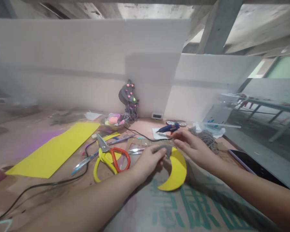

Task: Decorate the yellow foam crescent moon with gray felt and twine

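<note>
My left hand [149, 160] is closed on the top end of a yellow paper crescent [180, 169], where grey yarn [166, 150] is wrapped round the tip. The lower part of the crescent hangs free, bare and yellow. To the right, my right hand [189, 146] has curved fingers with a gap between thumb and forefinger. Its fingertips are close to a blue hot glue gun [168, 128], which rests nozzle-down on a white square [157, 134]; whether they touch it I cannot tell. Behind that hand lies a ball of grey yarn [209, 141].
Left of my left hand lie scissors [106, 153] with red and yellow handles, a pen [87, 161], a black cord [42, 185] and a yellow sheet [55, 149]. A grey crescent ornament [129, 96] stands at the back wall. A phone [256, 167] lies far right.
</note>
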`<state>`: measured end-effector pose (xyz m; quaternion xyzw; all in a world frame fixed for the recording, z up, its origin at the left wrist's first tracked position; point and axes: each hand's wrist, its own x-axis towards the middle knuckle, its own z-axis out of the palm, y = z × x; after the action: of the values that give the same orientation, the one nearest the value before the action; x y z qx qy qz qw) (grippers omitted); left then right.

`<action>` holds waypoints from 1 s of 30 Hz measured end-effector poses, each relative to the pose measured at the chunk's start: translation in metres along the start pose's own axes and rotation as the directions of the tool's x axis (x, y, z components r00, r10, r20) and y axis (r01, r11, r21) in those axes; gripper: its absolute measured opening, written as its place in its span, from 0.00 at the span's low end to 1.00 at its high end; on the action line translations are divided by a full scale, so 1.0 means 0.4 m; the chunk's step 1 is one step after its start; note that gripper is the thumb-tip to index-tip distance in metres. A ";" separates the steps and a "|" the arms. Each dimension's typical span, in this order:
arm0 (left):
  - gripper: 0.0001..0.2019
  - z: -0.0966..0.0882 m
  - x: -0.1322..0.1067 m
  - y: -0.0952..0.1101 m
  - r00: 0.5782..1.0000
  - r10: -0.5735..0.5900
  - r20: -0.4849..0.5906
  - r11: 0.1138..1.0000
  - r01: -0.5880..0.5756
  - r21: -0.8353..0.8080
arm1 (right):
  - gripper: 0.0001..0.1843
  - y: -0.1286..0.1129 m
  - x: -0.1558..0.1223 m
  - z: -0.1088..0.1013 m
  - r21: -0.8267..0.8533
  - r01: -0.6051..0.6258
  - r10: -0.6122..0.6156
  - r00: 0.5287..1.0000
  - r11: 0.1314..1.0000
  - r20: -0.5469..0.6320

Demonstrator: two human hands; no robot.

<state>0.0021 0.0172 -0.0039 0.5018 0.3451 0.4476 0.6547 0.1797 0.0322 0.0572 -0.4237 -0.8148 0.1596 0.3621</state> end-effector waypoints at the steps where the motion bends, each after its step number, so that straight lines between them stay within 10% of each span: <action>1: 0.13 -0.002 0.002 0.003 1.000 0.004 -0.030 1.000 -0.005 -0.031 | 0.14 0.004 -0.018 -0.016 -0.001 -0.039 0.039 0.999 0.999 -0.023; 8: 0.18 -0.005 -0.005 0.014 0.999 0.032 -0.039 0.999 -0.033 -0.006 | 0.17 0.033 -0.129 -0.022 0.163 -0.437 0.389 0.883 0.884 0.262; 12: 0.20 -0.002 -0.007 0.014 0.997 0.072 0.014 0.994 -0.073 0.079 | 0.17 0.035 -0.147 0.014 0.348 -0.449 0.341 0.881 0.823 0.328; 16: 0.22 0.001 -0.004 0.008 0.995 0.099 -0.027 0.991 -0.096 0.096 | 0.14 0.038 -0.147 0.003 0.306 -0.311 0.282 0.950 0.900 0.136; 20: 0.26 0.001 -0.006 -0.003 0.995 0.098 -0.019 0.993 -0.097 0.072 | 0.07 0.049 -0.158 -0.037 -0.121 -0.061 0.043 0.988 0.991 -0.146; 24: 0.26 -0.004 -0.012 -0.006 0.995 0.097 0.030 0.984 -0.100 0.149 | 0.10 0.072 -0.165 -0.057 -0.548 0.388 -0.433 0.900 0.741 0.051; 30: 0.22 -0.015 -0.008 -0.003 0.988 0.104 0.117 0.901 -0.144 0.409 | 0.14 0.056 -0.166 -0.063 -0.687 0.536 -0.533 0.808 0.492 0.249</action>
<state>-0.0043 0.0163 -0.0065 0.6708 0.3691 0.3808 0.5184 0.2359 -0.0093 0.0316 -0.2577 -0.8989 -0.2979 0.1922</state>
